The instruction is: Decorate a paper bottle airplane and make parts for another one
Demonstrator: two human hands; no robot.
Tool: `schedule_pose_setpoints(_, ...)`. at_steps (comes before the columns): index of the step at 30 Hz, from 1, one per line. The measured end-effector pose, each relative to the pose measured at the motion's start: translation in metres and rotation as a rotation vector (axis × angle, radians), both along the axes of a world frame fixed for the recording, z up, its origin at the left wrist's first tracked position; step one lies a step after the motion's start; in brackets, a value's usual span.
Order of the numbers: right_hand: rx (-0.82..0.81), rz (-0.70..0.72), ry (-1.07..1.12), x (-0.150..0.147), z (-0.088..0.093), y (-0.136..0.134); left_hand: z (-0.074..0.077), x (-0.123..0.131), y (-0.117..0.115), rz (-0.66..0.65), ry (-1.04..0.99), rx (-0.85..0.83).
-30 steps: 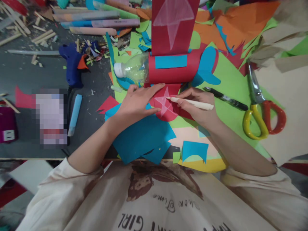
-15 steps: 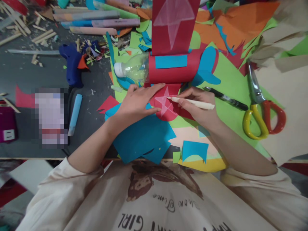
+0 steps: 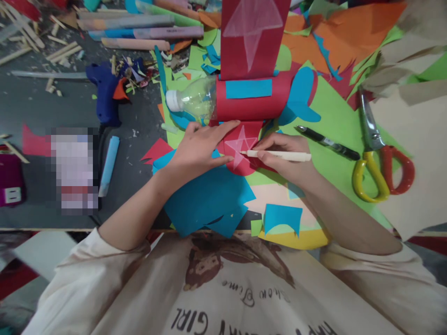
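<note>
A white marker (image 3: 286, 155) is gripped in my right hand (image 3: 279, 151), its tip on a white star (image 3: 240, 144) drawn on a red paper wing. My left hand (image 3: 199, 146) lies with fingers spread, pressing the left side of that wing. Just beyond my hands lies a plastic bottle (image 3: 199, 98) wrapped in red paper (image 3: 251, 104), its white cap to the left. It bears a blue paper strip (image 3: 248, 89) and blue tail pieces (image 3: 302, 93). On the far side, another red wing (image 3: 254, 60) carries a larger, filled-in white star.
Scissors (image 3: 373, 149) and a black pen (image 3: 328, 142) lie to the right. At left are a blue glue gun (image 3: 106, 95), a blue marker (image 3: 109, 166) and a blurred-out item (image 3: 74, 170). Several markers (image 3: 139, 32) lie far left. Blue paper (image 3: 206, 200) sits below my left hand.
The marker tip has moved down and slightly left across the star, and my right hand has shifted with it. My left hand and the bottle stay in place.
</note>
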State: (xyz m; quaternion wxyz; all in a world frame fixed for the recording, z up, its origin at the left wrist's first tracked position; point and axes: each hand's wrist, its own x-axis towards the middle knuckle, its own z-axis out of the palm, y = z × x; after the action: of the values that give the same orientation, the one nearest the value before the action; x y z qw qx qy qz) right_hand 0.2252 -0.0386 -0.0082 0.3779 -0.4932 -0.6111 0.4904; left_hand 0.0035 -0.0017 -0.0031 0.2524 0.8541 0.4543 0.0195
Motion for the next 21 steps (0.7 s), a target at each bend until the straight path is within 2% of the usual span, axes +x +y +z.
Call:
schedule_pose_setpoints(14, -0.038, 0.021, -0.047, 0.0017, 0.0023, 0.0001, -0.0009, -0.001, -0.0001, 0.005, -0.011, 0.007)
schedule_pose_setpoints(21, 0.003, -0.057, -0.104, 0.0015, 0.0021, 0.0015, 0.0011, -0.0009, -0.0002, 0.005, -0.017, -0.003)
